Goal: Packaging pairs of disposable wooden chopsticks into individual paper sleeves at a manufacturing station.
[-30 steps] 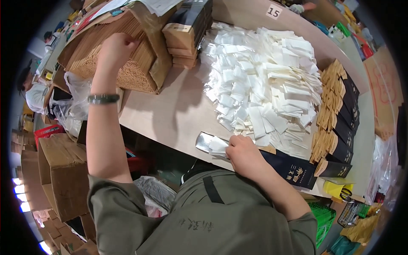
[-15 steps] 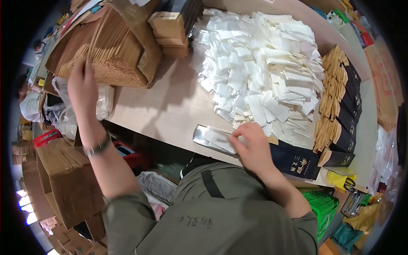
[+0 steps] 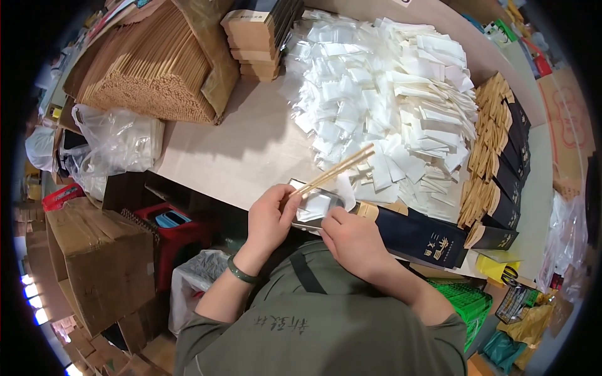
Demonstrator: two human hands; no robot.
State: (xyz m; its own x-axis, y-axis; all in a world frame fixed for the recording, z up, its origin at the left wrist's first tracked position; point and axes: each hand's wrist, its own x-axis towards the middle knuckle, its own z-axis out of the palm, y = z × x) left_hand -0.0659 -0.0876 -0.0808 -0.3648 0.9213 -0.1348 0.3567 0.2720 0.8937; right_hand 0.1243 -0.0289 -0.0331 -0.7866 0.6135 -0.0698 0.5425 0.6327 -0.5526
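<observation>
A pair of wooden chopsticks (image 3: 342,164) slants up and right from my left hand (image 3: 269,218), whose fingers are closed round their lower ends. Beneath the sticks, at the table's front edge, lies a shallow metal tray (image 3: 308,224) with white packets (image 3: 315,207) in it. My right hand (image 3: 354,243) is at the tray's right end, fingers pinched together; what is between them is hidden. Right of that hand lies a dark blue paper sleeve (image 3: 417,238) with a tan end.
A large heap of white packets (image 3: 382,100) covers the middle of the table. Filled dark sleeves with chopsticks (image 3: 486,163) line the right side. At the far left stands an open carton (image 3: 216,94) packed with chopsticks, beside stacked dark sleeves (image 3: 251,37). Cardboard boxes (image 3: 103,263) sit lower left.
My left hand has come from the chopstick carton to the tray, bringing a pair of chopsticks. My right hand has shifted slightly left and nearer to me.
</observation>
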